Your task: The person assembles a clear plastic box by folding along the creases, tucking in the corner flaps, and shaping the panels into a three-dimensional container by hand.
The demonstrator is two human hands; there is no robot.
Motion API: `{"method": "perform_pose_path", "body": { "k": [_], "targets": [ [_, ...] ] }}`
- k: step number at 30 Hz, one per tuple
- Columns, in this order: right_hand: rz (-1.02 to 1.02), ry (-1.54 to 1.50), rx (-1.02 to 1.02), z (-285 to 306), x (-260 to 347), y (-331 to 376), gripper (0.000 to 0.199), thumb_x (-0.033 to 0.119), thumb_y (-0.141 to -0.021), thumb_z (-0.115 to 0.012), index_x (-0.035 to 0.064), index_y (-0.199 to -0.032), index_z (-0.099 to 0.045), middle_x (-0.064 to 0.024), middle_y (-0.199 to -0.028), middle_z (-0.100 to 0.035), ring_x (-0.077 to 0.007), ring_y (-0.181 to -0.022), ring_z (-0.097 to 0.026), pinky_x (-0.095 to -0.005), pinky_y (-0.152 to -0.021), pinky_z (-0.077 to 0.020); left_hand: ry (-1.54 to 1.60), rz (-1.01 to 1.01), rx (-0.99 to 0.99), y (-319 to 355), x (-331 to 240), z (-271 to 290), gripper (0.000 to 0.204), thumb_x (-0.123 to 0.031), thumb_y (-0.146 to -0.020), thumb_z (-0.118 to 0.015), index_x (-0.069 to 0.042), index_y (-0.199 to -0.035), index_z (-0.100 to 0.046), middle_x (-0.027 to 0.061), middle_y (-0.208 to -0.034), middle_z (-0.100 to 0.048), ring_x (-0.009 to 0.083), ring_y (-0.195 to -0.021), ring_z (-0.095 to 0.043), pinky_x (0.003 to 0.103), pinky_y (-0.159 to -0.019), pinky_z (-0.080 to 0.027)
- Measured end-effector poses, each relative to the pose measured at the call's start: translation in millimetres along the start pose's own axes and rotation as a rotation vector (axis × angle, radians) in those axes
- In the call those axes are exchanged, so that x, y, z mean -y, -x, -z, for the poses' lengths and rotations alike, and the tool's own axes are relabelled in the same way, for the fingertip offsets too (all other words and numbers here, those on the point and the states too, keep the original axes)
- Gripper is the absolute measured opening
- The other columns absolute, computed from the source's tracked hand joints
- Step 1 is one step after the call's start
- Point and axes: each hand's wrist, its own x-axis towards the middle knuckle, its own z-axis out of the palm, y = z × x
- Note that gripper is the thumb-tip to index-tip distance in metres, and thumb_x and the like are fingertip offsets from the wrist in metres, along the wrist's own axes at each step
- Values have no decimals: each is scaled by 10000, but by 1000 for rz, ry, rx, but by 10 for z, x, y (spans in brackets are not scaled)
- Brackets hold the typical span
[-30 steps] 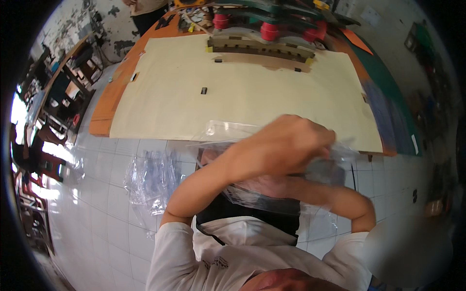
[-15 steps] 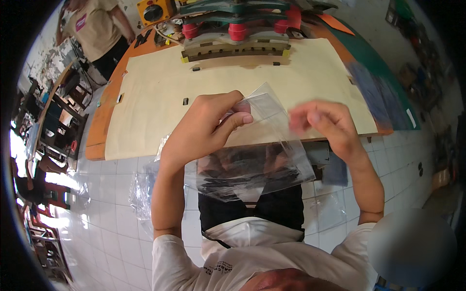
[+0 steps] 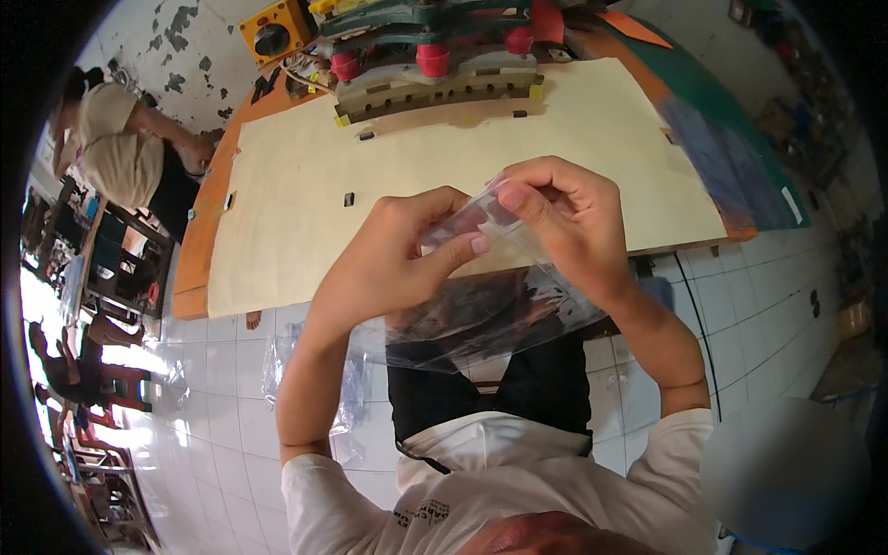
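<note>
A clear, shiny plastic sheet [image 3: 453, 319] hangs between my hands, over the table's near edge and above my lap; I cannot tell whether it is one layer or several. My left hand [image 3: 393, 250] grips its upper left part between thumb and fingers. With thumb and bent fingers, my right hand [image 3: 578, 227] pinches the upper corner, close to my left fingertips. Both hands are above the near edge of a table covered with cream paper [image 3: 287, 222].
A press-like machine [image 3: 435, 88] with red round parts stands at the table's far side, beside a yellow box with a black knob [image 3: 271, 39]. Small dark blocks [image 3: 349, 199] lie on the paper. Clear sheets [image 3: 708, 166] rest at the right. A person [image 3: 125, 143] stands far left.
My right hand has moved left and closed on the sheet's upper corner. The sheet's lower part has lifted slightly. The person at the far left has turned and leans toward the table.
</note>
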Motion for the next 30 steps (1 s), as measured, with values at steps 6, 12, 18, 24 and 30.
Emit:
{"method": "perform_pose_path", "body": {
  "k": [6,12,18,24,30],
  "targets": [
    [-47,-8,7,-47,59,-6,172,102,-939,-681,-55,-1008,-684,-86,-908,-706,-103,-850,-646,-245,-768,-532,286,168,112,-38,67,41,262,-168,-961,-651,68,-1071,-679,82,-896,-719,122,-831,-655,280,-781,-524],
    [-53,-33,-86,-116,24,-13,137,37,-892,-716,-58,-986,-687,-109,-969,-698,-120,-877,-661,-250,-791,-549,330,116,91,-37,125,29,215,-113,-959,-639,72,-1062,-677,89,-892,-717,113,-826,-652,271,-772,-527],
    [-107,-80,23,-22,-17,-59,104,-3,-860,-720,-71,-929,-683,-138,-1025,-669,-133,-901,-652,-258,-811,-547,287,180,69,-20,117,7,188,-71,-923,-675,71,-1047,-677,70,-897,-716,99,-824,-637,270,-770,-526],
    [-150,-51,13,-23,-53,-72,84,-7,-853,-719,-56,-911,-683,-127,-959,-680,-119,-889,-650,-259,-824,-541,256,163,22,-18,138,-30,191,-43,-888,-705,71,-1039,-678,72,-892,-719,92,-833,-628,272,-758,-523],
    [-216,-56,-51,-84,38,-55,141,52,-886,-706,-55,-974,-679,-87,-942,-694,-116,-871,-651,-250,-782,-523,204,107,0,-15,155,-44,183,-48,-878,-717,69,-1015,-684,70,-870,-719,97,-821,-628,274,-755,-522]
  ]
}}
